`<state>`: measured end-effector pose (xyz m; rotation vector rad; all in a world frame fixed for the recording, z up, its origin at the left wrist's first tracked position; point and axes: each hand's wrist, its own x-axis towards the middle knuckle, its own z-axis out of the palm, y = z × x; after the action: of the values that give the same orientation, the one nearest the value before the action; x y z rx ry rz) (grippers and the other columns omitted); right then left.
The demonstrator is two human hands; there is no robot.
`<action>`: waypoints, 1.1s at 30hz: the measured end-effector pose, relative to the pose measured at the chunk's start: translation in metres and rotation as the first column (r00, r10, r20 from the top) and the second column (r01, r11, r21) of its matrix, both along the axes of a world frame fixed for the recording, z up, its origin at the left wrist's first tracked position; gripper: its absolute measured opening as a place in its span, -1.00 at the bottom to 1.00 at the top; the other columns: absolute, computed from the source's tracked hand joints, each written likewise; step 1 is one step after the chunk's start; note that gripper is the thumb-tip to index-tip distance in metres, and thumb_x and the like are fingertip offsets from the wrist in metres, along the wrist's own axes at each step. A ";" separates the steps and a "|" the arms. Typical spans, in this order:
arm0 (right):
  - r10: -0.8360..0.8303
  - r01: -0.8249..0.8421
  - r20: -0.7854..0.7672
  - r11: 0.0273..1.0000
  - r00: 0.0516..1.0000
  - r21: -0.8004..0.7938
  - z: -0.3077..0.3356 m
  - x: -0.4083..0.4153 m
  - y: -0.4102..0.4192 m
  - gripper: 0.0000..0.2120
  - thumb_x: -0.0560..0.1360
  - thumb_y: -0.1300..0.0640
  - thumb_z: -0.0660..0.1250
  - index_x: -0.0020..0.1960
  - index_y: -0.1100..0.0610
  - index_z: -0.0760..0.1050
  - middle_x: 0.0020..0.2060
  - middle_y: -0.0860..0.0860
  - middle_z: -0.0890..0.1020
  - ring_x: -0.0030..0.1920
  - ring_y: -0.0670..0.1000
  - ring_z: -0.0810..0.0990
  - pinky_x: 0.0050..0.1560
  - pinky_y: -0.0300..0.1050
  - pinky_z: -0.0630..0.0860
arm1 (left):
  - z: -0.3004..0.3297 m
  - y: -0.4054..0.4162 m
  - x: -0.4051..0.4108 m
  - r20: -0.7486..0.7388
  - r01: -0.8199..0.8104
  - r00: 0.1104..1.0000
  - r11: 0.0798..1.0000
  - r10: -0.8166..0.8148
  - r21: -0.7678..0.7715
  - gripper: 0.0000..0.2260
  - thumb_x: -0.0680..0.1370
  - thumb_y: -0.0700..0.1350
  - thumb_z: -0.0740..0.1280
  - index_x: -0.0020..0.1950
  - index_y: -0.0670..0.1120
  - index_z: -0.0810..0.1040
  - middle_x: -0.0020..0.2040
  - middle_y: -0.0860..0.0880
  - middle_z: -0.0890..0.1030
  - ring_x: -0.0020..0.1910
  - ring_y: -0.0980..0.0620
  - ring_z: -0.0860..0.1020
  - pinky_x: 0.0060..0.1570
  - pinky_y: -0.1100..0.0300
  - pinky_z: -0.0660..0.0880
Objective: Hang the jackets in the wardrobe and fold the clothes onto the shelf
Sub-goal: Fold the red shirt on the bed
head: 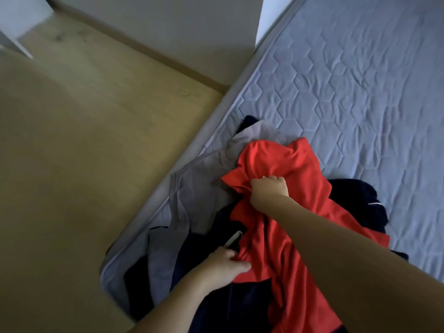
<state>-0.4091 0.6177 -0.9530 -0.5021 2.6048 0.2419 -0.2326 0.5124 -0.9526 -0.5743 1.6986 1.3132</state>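
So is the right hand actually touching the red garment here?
Touching. The head view shows the right hand with its fingers curled into a bunched fold of the red garment, gripping it above the pile.

Bed: you are looking down at a mattress [360,80] in a pale blue quilted cover, its hexagon stitching wrinkling in places.
Mattress edge: a grey piped border [216,116] is running diagonally beside the floor.
Floor: light wood boards [84,140] are filling your left side.
Wall: a white wall [168,27] is meeting the floor along a wooden skirting strip [144,46].
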 end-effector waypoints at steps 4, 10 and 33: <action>-0.214 0.243 0.148 0.946 0.965 -0.215 0.028 -0.013 0.017 -0.75 0.49 0.01 0.25 0.15 -0.10 0.52 0.24 -0.01 0.44 0.27 0.16 0.34 0.25 0.04 0.22 | 0.010 -0.024 -0.020 -0.103 -0.245 0.965 0.968 0.239 -0.050 -0.87 0.43 -0.03 0.35 -0.17 -0.08 0.48 -0.27 -0.03 0.53 -0.40 0.12 0.50 -0.46 0.37 0.33; -0.340 0.575 0.464 0.437 0.818 -0.692 0.077 -0.026 0.038 -0.78 0.42 0.16 0.30 -0.40 0.11 0.43 -0.37 0.11 0.54 -0.34 0.08 0.50 -0.23 -0.02 0.45 | 0.020 0.000 -0.041 -0.186 -0.219 0.960 0.975 0.209 -0.035 -0.50 0.18 0.20 0.40 0.05 0.01 0.61 0.04 0.00 0.61 0.06 -0.02 0.56 0.12 -0.01 0.51; -0.405 0.198 0.241 -0.145 0.882 -0.969 0.589 0.083 0.212 -0.82 0.28 0.25 0.19 -0.49 0.11 0.40 -0.56 -0.17 0.36 -0.51 -0.14 0.30 -0.41 -0.21 0.25 | 0.539 0.116 -0.055 -0.954 -0.260 0.290 0.953 -0.078 -0.156 -0.73 0.60 0.17 0.21 0.09 0.03 0.56 0.00 0.03 0.62 0.04 0.05 0.58 0.06 0.22 0.45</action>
<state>-0.3261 0.8298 -0.3642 -0.2003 2.3658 -2.1354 -0.2876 0.6287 -0.4138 0.0971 2.9501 1.6484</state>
